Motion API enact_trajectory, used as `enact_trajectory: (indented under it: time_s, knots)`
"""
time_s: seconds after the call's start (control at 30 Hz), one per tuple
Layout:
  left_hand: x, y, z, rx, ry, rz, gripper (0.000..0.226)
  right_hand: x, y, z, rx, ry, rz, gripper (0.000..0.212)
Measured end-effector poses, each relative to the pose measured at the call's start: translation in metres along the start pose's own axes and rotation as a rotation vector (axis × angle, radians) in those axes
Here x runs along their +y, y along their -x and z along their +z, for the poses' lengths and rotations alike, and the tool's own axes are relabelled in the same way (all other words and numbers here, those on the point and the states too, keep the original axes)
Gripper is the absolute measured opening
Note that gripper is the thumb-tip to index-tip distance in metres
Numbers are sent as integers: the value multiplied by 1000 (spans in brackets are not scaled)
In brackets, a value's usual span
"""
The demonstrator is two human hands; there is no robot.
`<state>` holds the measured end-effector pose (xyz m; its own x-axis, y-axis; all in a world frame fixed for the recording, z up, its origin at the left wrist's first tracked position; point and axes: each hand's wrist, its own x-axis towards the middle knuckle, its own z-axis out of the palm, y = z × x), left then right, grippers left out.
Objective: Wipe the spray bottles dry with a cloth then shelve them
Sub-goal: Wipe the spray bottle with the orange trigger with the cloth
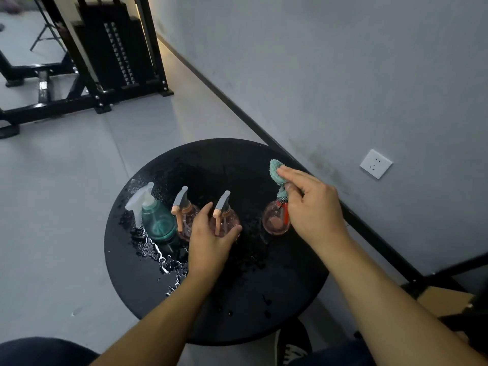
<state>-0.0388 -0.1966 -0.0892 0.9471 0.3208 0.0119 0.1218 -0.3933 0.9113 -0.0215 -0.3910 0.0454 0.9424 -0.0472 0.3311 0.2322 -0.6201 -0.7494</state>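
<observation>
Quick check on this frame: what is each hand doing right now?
Left hand: grips the middle round pink plastic spray bottle.
Right hand: holds the teal knitted cloth on the rightmost pink spray bottle.

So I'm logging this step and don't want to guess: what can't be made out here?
Head view only:
- Sprayer head of the right pink bottle: hidden by the green cloth and right hand.
- Left hand's grip on the middle pink bottle: fingertips hidden behind the bottle.
- Any shelf: none is clearly in view.
- Round table's base: hidden under its top.
</observation>
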Motion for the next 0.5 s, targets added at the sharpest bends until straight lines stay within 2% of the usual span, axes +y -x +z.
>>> enact_trajectory:
  time_s: [0.13,0.27,0.37,0.5]
  knots:
    - [31,3,-17,36,-50,105,89,-2,4,-8,21,-2,5,38]
    - [71,9,-29,57,-116,266,69,-2,8,-21,27,34,-5,39]
    - [95,13,-29,-12,-156,342,51,4,10,-28,29,69,18,38]
    - [110,12,-4,-145,-181,320,47,12,12,-36,33,103,46,40]
